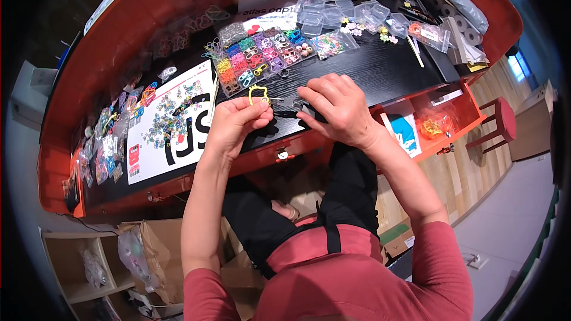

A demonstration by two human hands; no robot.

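Between the thumb and fingers of my left hand [241,119] is a yellow wire-like clip [252,90] with an outline like an animal's head, standing upright above the black desk edge. My right hand [339,110] is just to the right, thumb and forefinger closing around a small greyish piece whose kind I cannot make out. A thin silvery shape [284,102] shows between the two hands, blurred against the dark top. Beyond them lies a compartment box [229,90] sorted by colour with small rings, clips and beads.
On the left, a white printed sheet [148,163] bears many loose small rings, with bagged trinkets [109,148] beside it. Clear empty boxes [318,15] and a bag of mixed beads [336,43] lie farther back. An open red drawer [470,113] juts out at right, near a stool [504,120].
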